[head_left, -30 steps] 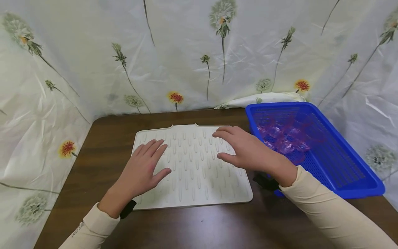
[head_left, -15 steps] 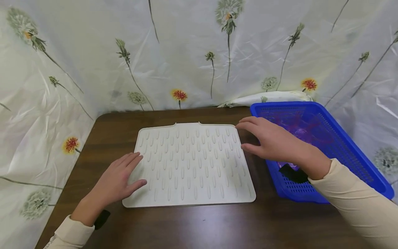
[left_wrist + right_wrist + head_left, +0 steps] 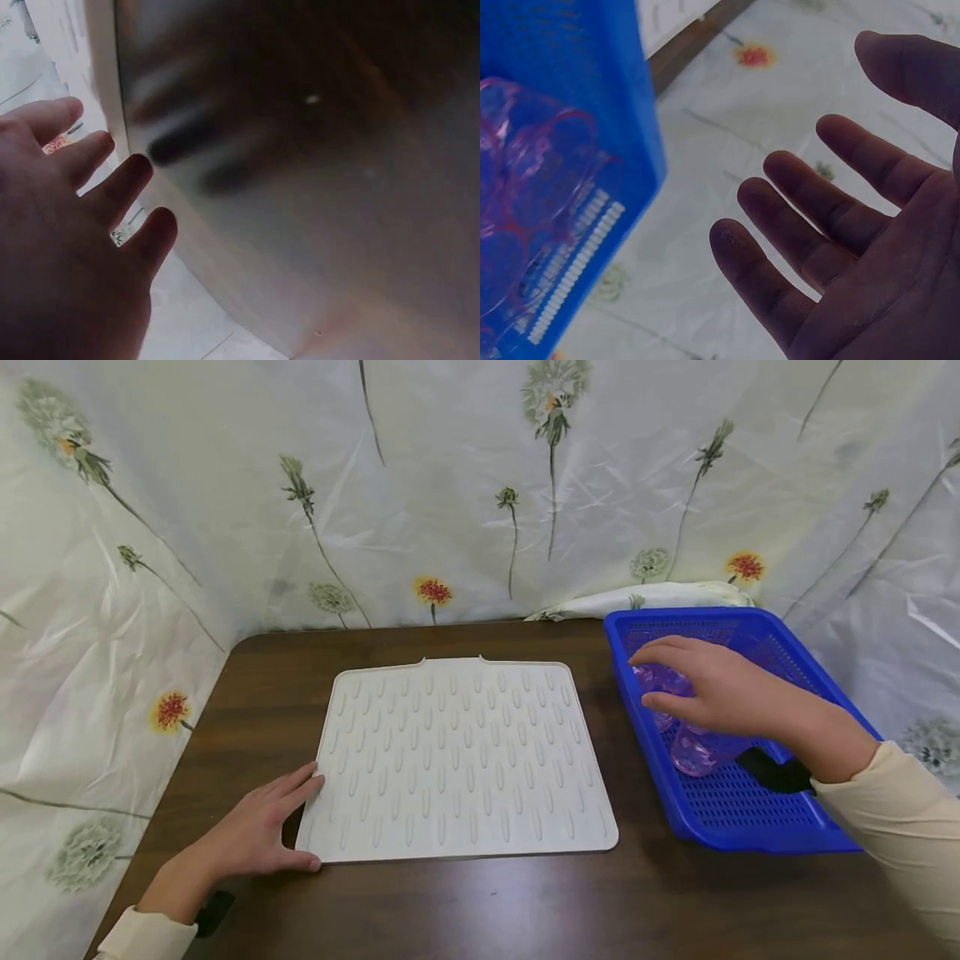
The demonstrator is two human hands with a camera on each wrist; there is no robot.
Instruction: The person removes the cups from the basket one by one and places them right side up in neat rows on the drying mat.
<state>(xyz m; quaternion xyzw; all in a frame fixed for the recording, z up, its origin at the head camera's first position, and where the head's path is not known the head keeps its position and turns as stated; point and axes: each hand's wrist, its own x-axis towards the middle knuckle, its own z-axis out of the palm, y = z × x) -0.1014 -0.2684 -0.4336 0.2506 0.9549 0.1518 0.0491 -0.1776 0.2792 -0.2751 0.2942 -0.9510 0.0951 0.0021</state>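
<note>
A white mat (image 3: pixel 457 752) with rows of small raised ovals lies flat on the table in the head view. My left hand (image 3: pixel 255 831) is low at its front left corner, fingertips right at the left edge and thumb near the corner. Over a blue plastic basket (image 3: pixel 656 777) hovers my right hand (image 3: pixel 727 689), thumb and fingers apart with nothing between them. Below and beside it, see-through pink pieces (image 3: pixel 692 753) with rounded rims lie in the basket, partly hidden by the hand. The right wrist view shows those fingers (image 3: pixel 795 240) spread beside the basket.
The dark wooden table (image 3: pixel 480 906) carries both mat and basket, the basket on the right. A flowered, shiny sheet (image 3: pixel 435 510) hangs behind and along both sides. One fold of it (image 3: pixel 645 597) lies on the table's back edge near the basket.
My hands have moved apart from above the mat. The left came down and left to the front left corner; the right went right, over the basket.
</note>
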